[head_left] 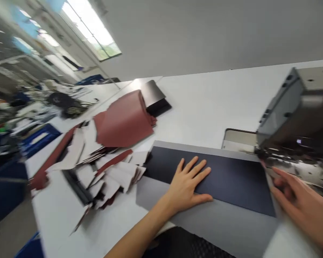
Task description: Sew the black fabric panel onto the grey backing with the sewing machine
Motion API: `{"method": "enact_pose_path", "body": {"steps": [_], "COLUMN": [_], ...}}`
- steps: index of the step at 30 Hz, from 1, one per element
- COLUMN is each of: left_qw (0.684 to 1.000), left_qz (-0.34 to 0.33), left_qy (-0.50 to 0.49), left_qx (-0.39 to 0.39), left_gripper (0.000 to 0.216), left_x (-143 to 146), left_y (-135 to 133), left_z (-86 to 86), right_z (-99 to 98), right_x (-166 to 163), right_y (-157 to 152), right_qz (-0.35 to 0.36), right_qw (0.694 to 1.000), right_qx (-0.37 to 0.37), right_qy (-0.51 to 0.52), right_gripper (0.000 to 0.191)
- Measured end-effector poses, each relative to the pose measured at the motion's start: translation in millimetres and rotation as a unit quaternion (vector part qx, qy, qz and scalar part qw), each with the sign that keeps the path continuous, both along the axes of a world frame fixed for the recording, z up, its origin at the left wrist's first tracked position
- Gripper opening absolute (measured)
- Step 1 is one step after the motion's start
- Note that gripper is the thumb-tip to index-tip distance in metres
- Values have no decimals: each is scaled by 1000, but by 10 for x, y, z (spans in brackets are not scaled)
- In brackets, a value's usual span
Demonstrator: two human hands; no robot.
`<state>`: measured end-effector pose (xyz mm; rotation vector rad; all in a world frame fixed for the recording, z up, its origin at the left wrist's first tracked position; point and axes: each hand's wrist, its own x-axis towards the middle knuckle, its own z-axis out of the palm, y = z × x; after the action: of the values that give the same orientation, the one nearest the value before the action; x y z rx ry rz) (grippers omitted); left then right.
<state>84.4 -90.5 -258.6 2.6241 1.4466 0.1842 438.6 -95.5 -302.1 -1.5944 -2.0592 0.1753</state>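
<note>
A long dark navy sheet [231,175] lies on a larger grey sheet [218,222] on the white table [204,104]. My left hand [188,184] rests flat on the navy sheet with its fingers spread. My right hand [298,200] is at the sheet's right end, fingers stretched toward the needle area of a grey sewing machine [298,111]; it holds nothing that I can see.
A dark red folded sheet [123,122] and a heap of cut white and red pieces [107,172] lie left of the navy sheet. Black sheets [156,98] sit behind the red one. Blue bins [37,138] and cluttered benches fill the far left.
</note>
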Motion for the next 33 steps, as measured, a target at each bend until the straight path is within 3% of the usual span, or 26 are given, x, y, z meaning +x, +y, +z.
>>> {"method": "enact_pose_path", "body": {"steps": [3,7,19,33], "left_qw": [1000,998,996,998], "left_qz": [-24,-49,-43,-52], "left_qy": [2,11,25,-20], "left_qx": [13,33,73,22], "left_gripper": [75,54,63,57], "left_x": [-16,-14,34,-15], "left_y": [44,38,47,68], "left_z": [6,-7,-4,-22], "right_z": [216,339,322,283], "right_x": [-112,-190,-242,-236], "right_y": [-13,-18,-98,-134], "right_qz": [-22,-43,-23,-26], "right_qw": [997,989,995,996], "right_qx": [-58,-105,-84,-83], "right_qy": [46,96,44,20], "right_gripper": [39,35,31,32]}}
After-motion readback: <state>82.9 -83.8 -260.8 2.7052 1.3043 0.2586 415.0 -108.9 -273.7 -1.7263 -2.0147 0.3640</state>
